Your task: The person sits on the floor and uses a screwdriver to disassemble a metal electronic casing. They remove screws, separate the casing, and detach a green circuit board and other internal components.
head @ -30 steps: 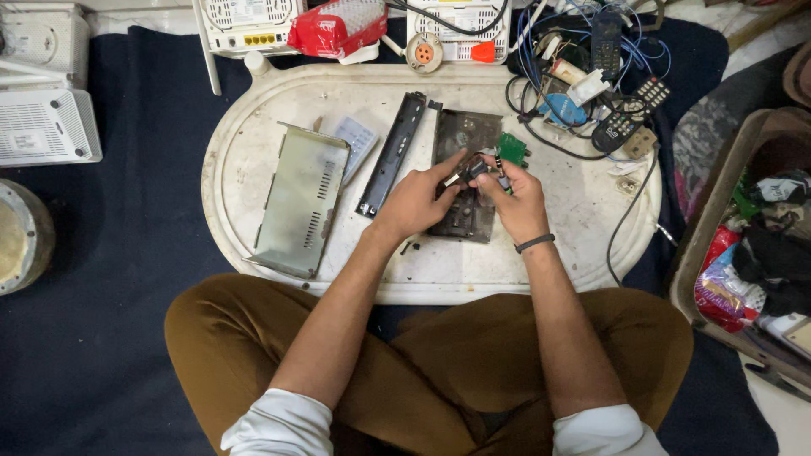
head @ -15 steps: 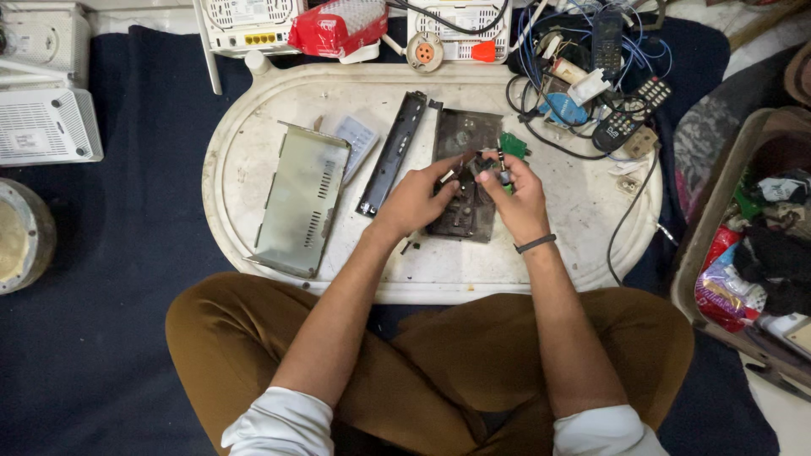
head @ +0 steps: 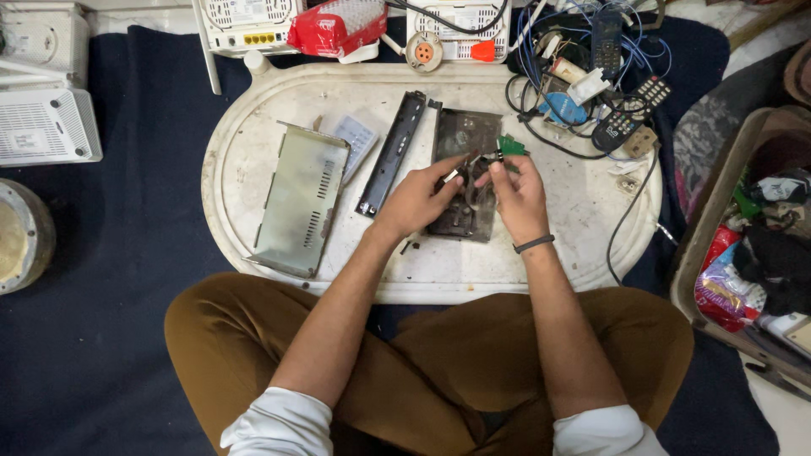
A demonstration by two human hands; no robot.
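here, in the head view, a person sits cross-legged at a low white oval table (head: 583, 219), both hands meeting over a dark circuit board (head: 463, 139) that lies flat near the table's middle. the left hand (head: 418, 198) has its fingers pinched together on a thin metal tool, seemingly a small screwdriver (head: 463, 167), whose shaft points up and to the right. the right hand (head: 517, 192), a dark band at its wrist, is closed on a small green part (head: 509, 145) at the board's upper right corner. the board's long axis runs away from the person, almost straight up the frame, and sits directly beneath both hands; the tool tip and the green part are near each other, whether touching cannot be told. left of the board lie a narrow black strip (head: 391, 152), parallel to it, and a perforated metal cover (head: 300, 198). a tangle of cables (head: 549, 67) and two remote controls (head: 629, 114) crowd the table's far right end.
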